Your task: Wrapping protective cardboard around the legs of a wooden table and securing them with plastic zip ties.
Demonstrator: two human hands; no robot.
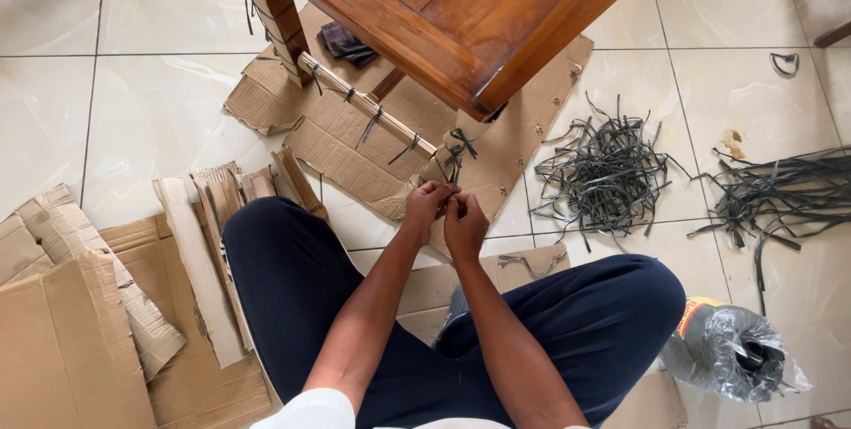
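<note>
— What step is in hand?

— Both hands meet just below the cardboard-wrapped wooden table leg. The left hand and right hand are pinched on a thin dark plastic strap knotted around it, probably tightening or loosening the tie.

— And next?

— A firm pull, I'd judge. A loose dark strap pile lies on the floor, right of the hands.

Reddish-brown wooden table gleaming above the fingers, tan cardboard lying under them, dark grey straps tangling to their right, navy trousers showing below, cream floor tiles shining around.
</note>
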